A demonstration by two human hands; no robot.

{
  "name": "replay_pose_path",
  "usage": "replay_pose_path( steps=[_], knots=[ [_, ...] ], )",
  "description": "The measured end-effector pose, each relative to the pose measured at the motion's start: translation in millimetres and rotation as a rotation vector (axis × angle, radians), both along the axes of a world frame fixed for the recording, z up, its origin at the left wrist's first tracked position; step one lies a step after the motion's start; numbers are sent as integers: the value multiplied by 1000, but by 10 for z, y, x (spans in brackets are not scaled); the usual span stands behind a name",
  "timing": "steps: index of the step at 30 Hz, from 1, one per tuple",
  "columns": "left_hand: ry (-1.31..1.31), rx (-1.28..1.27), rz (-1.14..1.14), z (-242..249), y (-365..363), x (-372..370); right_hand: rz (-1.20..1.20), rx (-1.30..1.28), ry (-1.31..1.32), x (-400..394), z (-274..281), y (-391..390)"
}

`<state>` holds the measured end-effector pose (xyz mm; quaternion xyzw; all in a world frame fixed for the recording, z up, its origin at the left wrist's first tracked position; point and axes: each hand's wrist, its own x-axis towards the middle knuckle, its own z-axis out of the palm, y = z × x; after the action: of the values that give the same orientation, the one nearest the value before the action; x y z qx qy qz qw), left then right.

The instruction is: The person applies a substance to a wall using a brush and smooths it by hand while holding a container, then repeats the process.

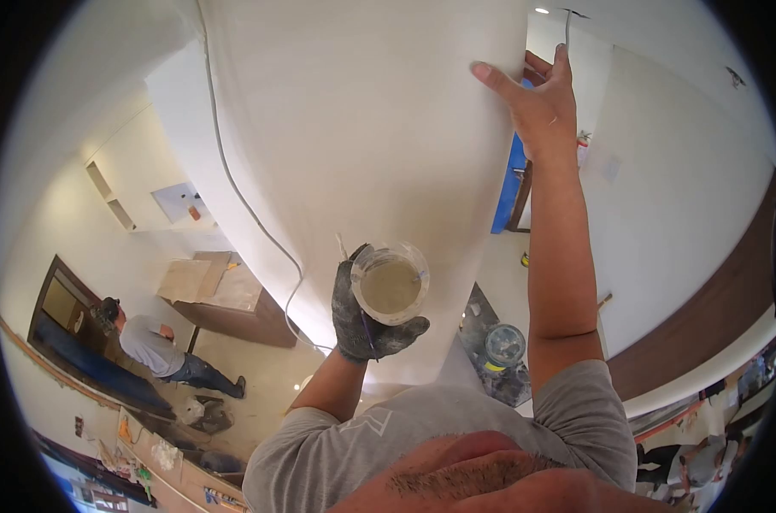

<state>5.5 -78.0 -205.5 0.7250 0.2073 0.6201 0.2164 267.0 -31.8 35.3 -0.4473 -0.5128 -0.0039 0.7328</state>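
Observation:
My left hand (362, 321), in a dark, dusty work glove, is wrapped round a clear plastic tub (424, 278). A greyish-beige material (390, 286) sits in the tub, whose walls are smeared. Behind the tub stands a broad white wall panel (362, 128). My right hand (543, 111) is bare and raised at the panel's right edge. Its thumb lies toward the panel's face, and the other fingers are spread at the edge, partly out of sight. I see no tool in it.
A cable (226, 167) hangs down the panel's left side. Below left are a covered wooden cabinet (226, 299) and a person (157, 346) in a grey shirt. A large plastic bottle (504, 344) stands below right. Another person (704, 462) appears at the lower right.

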Motion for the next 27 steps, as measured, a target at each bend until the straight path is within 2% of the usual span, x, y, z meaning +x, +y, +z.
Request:
replay_pose_path(
  steps=[3,5,7,11,14,17,20,23,25,27],
  knots=[
    [17,-165,28,-3,-57,4,-6,3,-12,111,-9,36],
    [21,-130,81,10,-90,13,26,21,-1,159,-19,34],
    [-15,96,140,146,-185,77,155,14,81,355,-65,113],
    [120,217,257,251,-210,43,410,70,329,610,-274,386],
    [114,215,263,265,-242,86,180,181,175,379,-415,574],
    [55,174,244,251,-278,136,-247,105,-170,-94,-392,384],
    [95,150,278,263,-319,131,-10,125,-105,-38,-387,379],
    [152,136,329,241,-353,115,229,62,98,109,-403,446],
    [127,137,327,213,-349,117,207,13,66,128,-367,445],
    [12,-35,185,183,-366,128,112,-29,-17,60,-296,403]
  ],
)
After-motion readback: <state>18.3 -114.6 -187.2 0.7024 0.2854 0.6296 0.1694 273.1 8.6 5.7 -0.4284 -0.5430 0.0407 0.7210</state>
